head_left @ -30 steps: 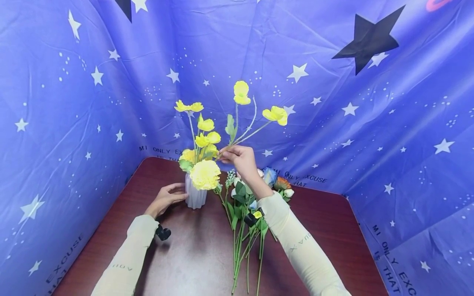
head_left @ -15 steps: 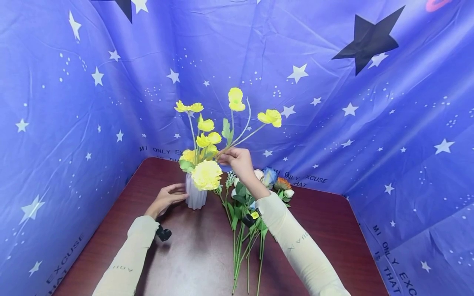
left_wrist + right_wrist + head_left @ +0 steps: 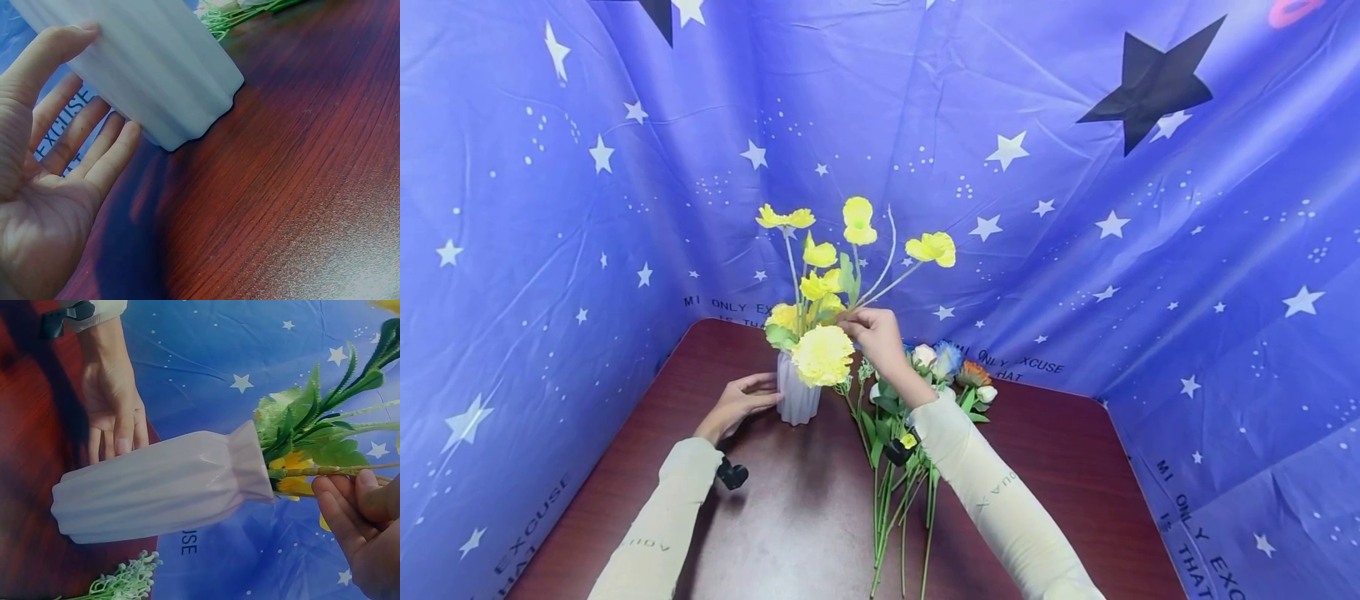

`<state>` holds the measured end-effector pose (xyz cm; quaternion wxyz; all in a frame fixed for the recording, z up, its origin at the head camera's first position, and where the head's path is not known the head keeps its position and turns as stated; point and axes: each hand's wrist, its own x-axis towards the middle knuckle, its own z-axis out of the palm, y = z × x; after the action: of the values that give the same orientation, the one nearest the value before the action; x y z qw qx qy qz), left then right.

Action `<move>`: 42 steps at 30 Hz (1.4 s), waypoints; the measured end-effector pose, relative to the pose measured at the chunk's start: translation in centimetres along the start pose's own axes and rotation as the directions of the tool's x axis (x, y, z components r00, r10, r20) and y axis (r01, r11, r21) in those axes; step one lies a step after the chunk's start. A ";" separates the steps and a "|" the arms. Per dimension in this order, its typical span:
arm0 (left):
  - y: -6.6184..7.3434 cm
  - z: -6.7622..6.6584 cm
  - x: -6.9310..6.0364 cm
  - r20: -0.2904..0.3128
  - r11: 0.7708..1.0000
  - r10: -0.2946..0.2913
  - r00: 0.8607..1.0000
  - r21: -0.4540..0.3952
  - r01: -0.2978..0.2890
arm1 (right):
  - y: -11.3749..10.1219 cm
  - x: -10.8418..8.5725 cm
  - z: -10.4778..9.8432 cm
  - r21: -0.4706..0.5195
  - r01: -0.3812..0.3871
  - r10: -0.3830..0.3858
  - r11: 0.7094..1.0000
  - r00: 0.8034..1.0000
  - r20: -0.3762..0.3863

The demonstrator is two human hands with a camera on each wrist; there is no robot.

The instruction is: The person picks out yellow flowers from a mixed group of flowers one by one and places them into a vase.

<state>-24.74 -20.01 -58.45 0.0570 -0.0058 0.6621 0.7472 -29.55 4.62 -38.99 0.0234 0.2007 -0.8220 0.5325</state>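
A white fluted vase stands upright on the table, holding several yellow flowers and a big ruffled yellow bloom that hangs over its front. My left hand touches the vase's left side; in the left wrist view its thumb and loosely straight fingers lie against the wall. Above the vase mouth, my right hand pinches the stem of a branching yellow artificial flower. In the right wrist view that stem ends at the vase's mouth; whether its tip is inside is hidden by leaves.
Right of the vase lies a pile of artificial flowers, with a blue bloom, an orange one and long green stems pointing toward me. My right forearm passes over them. A blue star-printed cloth surrounds the reddish-brown table.
My right hand has moved slightly down and left, bringing the branching yellow flower closer to the vase. My left hand stays at the vase's side.
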 end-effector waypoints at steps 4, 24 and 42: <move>0.0 0.0 0.0 0.002 1.000 0.000 1.000 0.013 0.000 | 0.3 0.0 0.4 -0.089 0.052 -0.051 0.995 0.999 0.014; 0.0 0.0 0.0 -0.004 1.000 -0.012 1.000 0.015 0.012 | -0.6 -0.5 -0.9 0.221 -0.015 0.018 0.975 1.000 -0.012; 0.1 0.0 -0.1 0.005 1.000 -0.020 1.000 0.000 0.020 | -0.8 -0.4 -0.4 0.233 -0.022 0.021 0.972 1.000 0.003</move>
<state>-24.61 -19.98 -58.34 0.0662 -0.0106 0.6617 0.7467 -29.00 4.80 -38.26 -0.0063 0.1932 -0.7559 0.6255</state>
